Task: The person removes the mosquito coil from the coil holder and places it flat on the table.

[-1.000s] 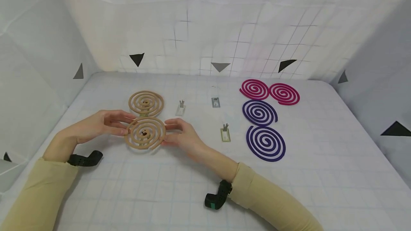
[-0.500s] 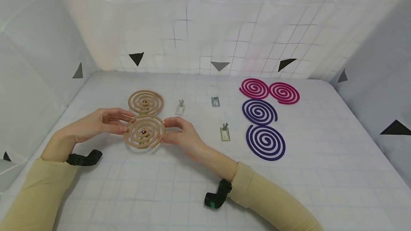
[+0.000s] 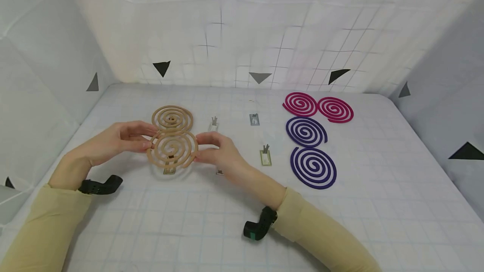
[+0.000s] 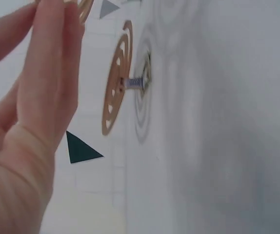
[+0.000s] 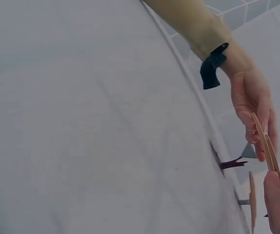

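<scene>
A tan mosquito coil (image 3: 172, 148) is held between both hands, raised above a small metal stand (image 3: 169, 170). The left hand (image 3: 113, 142) pinches its left edge between thumb and fingers; the right hand (image 3: 227, 154) pinches the opposite edge. From the right wrist view, the held coil (image 5: 267, 146) is seen nearly edge-on, apart from the pronged stand (image 5: 233, 165). Just behind it, a second tan coil (image 3: 172, 112) sits level on its own stand; the left wrist view shows that coil (image 4: 115, 87) propped on the stand's upright (image 4: 135, 83).
Two purple coils (image 3: 306, 131) and two magenta coils (image 3: 300, 104) lie flat at right. Between them and the hands are small metal stands: one with raised prongs (image 3: 266, 157), one flat (image 3: 254, 119), another pronged stand (image 3: 213, 125). A further stand (image 3: 219, 172) is mostly hidden beneath the right hand.
Both hands have raised the nearer tan coil off its stand and shifted it slightly away from the person. More of the stand beneath is now visible, and another stand shows under the right hand.
</scene>
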Motion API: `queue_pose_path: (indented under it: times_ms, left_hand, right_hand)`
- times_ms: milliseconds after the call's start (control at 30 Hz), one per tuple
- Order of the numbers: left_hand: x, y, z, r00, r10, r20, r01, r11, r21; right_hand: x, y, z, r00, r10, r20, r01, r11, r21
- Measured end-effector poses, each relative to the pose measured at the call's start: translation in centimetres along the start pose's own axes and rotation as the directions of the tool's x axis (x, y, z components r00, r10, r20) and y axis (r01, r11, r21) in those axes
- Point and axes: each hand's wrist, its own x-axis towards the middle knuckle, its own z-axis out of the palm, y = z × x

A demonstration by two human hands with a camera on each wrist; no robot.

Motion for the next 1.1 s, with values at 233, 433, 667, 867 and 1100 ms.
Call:
queue_pose_path:
  times_ms: [233,433,667,867,1100]
  left_hand:
    - [0.4,1.7,1.3,0.993,0.003,-0.118,-0.016,0.994,-0.111]
    - [0.8,2.7,2.3,0.985,-0.006,-0.171,-0.046,0.953,-0.299]
    - [1.0,3.6,3.3,0.976,-0.023,-0.214,-0.071,0.904,-0.422]
    - [1.7,4.4,4.6,0.969,-0.060,-0.242,-0.060,0.886,-0.460]
    - [3.7,5.8,7.1,0.957,-0.078,-0.279,-0.075,0.864,-0.499]
  right_hand:
    - [0.0,-2.0,-1.4,1.000,-0.009,-0.009,0.009,1.000,-0.004]
    - [0.2,-3.2,-2.2,1.000,-0.009,-0.011,0.010,0.997,0.083]
    - [0.4,-3.4,-2.7,1.000,-0.017,0.005,0.016,0.994,0.111]
    - [0.7,-4.0,-4.1,1.000,-0.022,0.014,0.021,0.997,0.073]
    - [-0.2,-5.5,-6.7,1.000,-0.012,-0.013,0.012,0.999,0.030]
